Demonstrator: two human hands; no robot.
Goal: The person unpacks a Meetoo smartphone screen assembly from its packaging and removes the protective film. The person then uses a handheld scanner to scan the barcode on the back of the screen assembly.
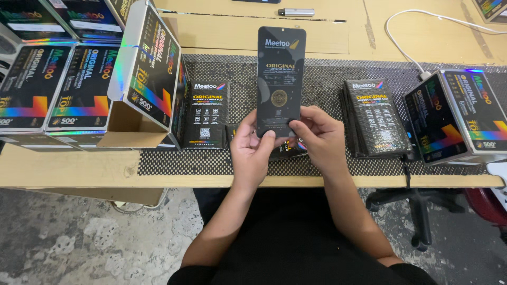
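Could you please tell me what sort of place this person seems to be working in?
Probably a packing or checking bench for phone screen parts. Both hands, left hand and right hand, hold a dark phone screen panel over a mesh mat; a stack of bagged panels and printed cartons surround it.

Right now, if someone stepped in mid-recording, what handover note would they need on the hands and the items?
Left hand and right hand together hold one black phone screen panel upright by its bottom edge, above the dotted mat.
One black flat pack stands to the left, beside the open printed box. A stack of black packs sits to the right, next to a closed box.
Done: the panel is out and in hand. What is left cannot be told from this view.
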